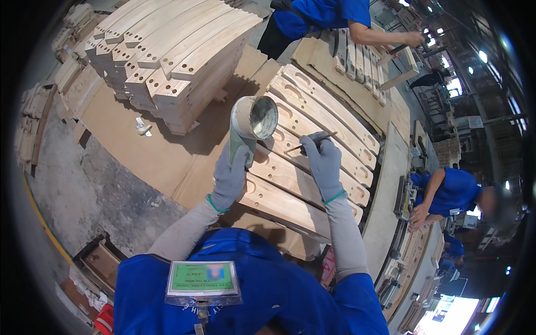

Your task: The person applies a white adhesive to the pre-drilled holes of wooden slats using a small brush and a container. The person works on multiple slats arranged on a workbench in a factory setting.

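Left hand point(230, 178) curls round a cup point(243, 118) by the boards point(282, 174), right hand point(324, 162) pinching a stick point(295, 149) above them, work seemingly underway, though I can't tell which are done.

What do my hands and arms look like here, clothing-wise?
Your left hand and right hand wear grey gloves with green cuff edges; the right glove's fingertips look dark. Pale grey coverings run along the forearms, meeting bright blue sleeves.
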